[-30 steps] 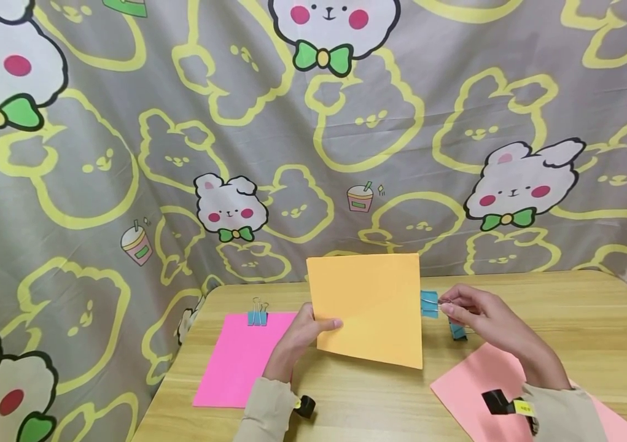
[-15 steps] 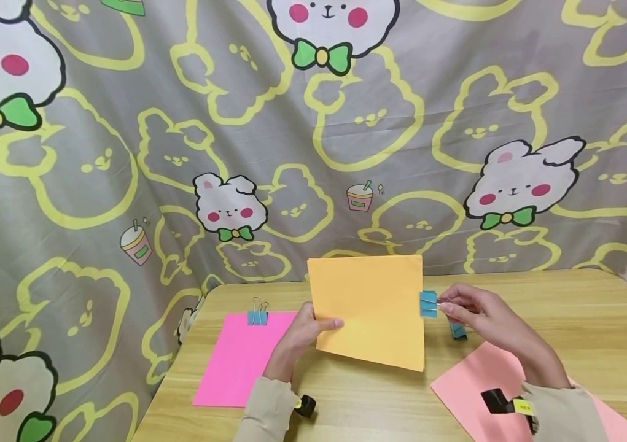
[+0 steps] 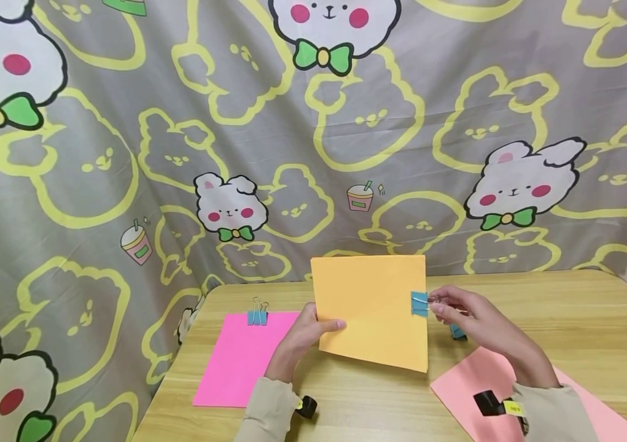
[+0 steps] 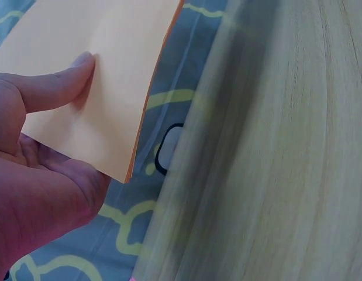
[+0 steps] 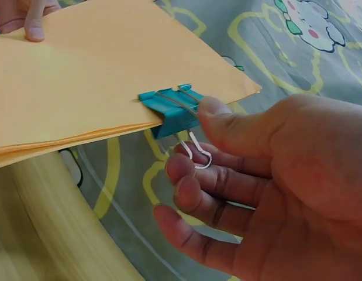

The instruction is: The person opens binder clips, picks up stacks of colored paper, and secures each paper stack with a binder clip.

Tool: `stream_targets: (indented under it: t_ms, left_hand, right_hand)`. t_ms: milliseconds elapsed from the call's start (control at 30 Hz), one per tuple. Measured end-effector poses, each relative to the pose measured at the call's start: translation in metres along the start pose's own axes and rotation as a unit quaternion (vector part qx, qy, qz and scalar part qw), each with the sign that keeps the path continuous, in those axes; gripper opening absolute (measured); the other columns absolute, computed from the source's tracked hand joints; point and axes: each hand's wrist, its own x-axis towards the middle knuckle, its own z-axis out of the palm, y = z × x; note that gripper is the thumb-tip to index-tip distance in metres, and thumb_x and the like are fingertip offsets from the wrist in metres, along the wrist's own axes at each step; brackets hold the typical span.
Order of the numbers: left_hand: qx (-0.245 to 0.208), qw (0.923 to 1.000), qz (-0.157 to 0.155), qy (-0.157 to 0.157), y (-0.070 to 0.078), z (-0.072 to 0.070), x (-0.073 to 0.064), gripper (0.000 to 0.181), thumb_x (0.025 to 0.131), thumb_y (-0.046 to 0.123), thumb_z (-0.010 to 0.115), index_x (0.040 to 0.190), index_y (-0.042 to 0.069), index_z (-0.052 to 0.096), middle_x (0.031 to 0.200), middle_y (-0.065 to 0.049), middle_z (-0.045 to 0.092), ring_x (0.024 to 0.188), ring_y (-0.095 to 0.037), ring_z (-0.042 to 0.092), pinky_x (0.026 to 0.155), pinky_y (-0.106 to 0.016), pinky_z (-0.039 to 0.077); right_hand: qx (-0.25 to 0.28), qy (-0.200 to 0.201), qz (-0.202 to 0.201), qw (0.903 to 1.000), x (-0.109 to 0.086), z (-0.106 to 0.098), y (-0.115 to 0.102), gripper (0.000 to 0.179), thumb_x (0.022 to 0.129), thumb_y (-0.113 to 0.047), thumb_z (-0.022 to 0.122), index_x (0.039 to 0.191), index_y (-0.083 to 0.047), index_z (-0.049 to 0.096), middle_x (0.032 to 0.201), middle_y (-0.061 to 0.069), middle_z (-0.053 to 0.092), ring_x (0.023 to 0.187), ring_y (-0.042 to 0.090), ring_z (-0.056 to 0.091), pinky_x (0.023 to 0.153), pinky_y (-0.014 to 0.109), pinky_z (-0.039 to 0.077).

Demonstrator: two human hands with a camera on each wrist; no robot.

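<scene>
My left hand (image 3: 304,334) grips a stack of orange paper (image 3: 371,294) by its left edge, thumb on the front and fingers behind. The stack stands tilted up above the table, and its layered edges show in the right wrist view. On the stack's right edge sits a teal binder clip (image 5: 172,108), its body lapping over the sheets. My right hand (image 3: 465,310) holds this clip by its wire handles, the thumb on one side; in the right wrist view one silver handle (image 5: 201,158) shows below, close to the fingers.
Pink paper (image 3: 236,362) with a teal binder clip (image 3: 257,318) on its top edge lies at the left of the wooden table (image 3: 368,405). Another teal clip (image 3: 458,332) lies behind the right hand. Salmon paper (image 3: 479,380) lies at right, under the right forearm. A patterned curtain (image 3: 291,141) hangs behind.
The right hand has moved left, and the binder clip has gone from beside the orange stack's right edge to over it. The stack has shifted slightly right in the left hand.
</scene>
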Motion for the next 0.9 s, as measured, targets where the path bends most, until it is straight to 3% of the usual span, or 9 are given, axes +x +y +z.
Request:
stream_targets:
  t_ms: [333, 500, 700, 900]
  left_hand:
    - [0.008, 0.9999, -0.008, 0.006, -0.002, 0.001, 0.0, 0.029, 0.091, -0.001, 0.072, 0.119, -0.001, 0.065, 0.103, -0.01, 0.073, 0.09, -0.019, 0.069, 0.08, -0.033, 0.055]
    - [-0.006, 0.9997, -0.013, -0.022, -0.005, -0.003, 0.001, 0.035, 0.093, 0.003, 0.072, 0.126, -0.001, 0.063, 0.108, -0.012, 0.074, 0.095, -0.02, 0.071, 0.086, -0.034, 0.055]
    - [-0.026, 0.998, 0.007, -0.057, -0.001, -0.017, -0.002, 0.033, 0.099, 0.008, 0.067, 0.13, -0.003, 0.059, 0.109, -0.009, 0.074, 0.096, -0.019, 0.073, 0.085, -0.036, 0.057]
    - [0.003, 0.9989, 0.026, -0.04, 0.014, -0.037, -0.011, 0.034, 0.1, 0.009, 0.067, 0.133, 0.002, 0.059, 0.099, -0.006, 0.074, 0.085, -0.017, 0.073, 0.08, -0.035, 0.058]
  right_hand:
    - [0.01, 0.008, 0.001, 0.9999, 0.0, 0.001, 0.0, 0.04, 0.108, -0.019, 0.056, 0.139, 0.005, 0.055, 0.104, 0.01, 0.068, 0.084, 0.014, 0.061, 0.07, 0.033, 0.053]
    - [0.011, 0.023, 0.017, 0.9995, 0.0, 0.002, -0.002, 0.039, 0.108, -0.024, 0.056, 0.136, 0.003, 0.058, 0.104, 0.011, 0.069, 0.085, 0.015, 0.064, 0.073, 0.034, 0.055]
    - [0.023, -0.004, 0.01, 0.9997, 0.0, 0.002, -0.005, 0.034, 0.108, -0.024, 0.056, 0.13, 0.002, 0.061, 0.096, 0.011, 0.066, 0.083, 0.022, 0.063, 0.071, 0.031, 0.052]
    - [0.031, -0.048, -0.011, 0.9983, 0.001, 0.005, -0.01, 0.029, 0.108, -0.019, 0.055, 0.127, 0.001, 0.063, 0.092, 0.01, 0.065, 0.08, 0.019, 0.062, 0.069, 0.03, 0.052]
